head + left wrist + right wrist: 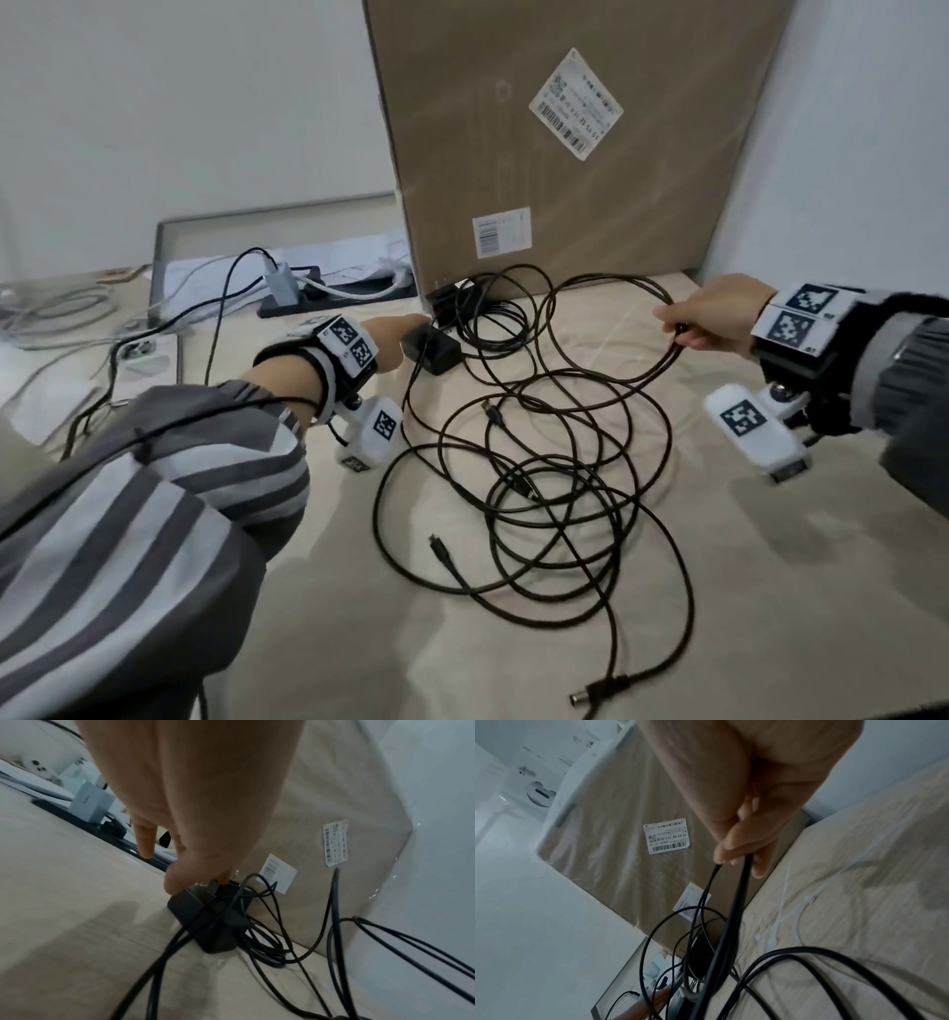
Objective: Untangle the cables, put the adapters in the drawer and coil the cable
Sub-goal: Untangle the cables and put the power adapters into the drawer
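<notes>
Near the far edge of the beige table (pixel 770 565), by the upright cardboard box (pixel 565 154), the left hand (pixel 395 339) pinches a black power adapter (pixel 431 349). The right hand (pixel 719 318) grips a loop of tangled black cable (pixel 554 462) sprawling mid-table.

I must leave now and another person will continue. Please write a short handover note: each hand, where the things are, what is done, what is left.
Left hand: grips a black adapter on the table.
Right hand: pinches a loop of black cable, lifted off the table.
Other adapters sit by the cardboard box.
Cables are still tangled.
Done: nothing yet.
Left: untangle, put adapters in drawer (not in view), coil cable.
</notes>
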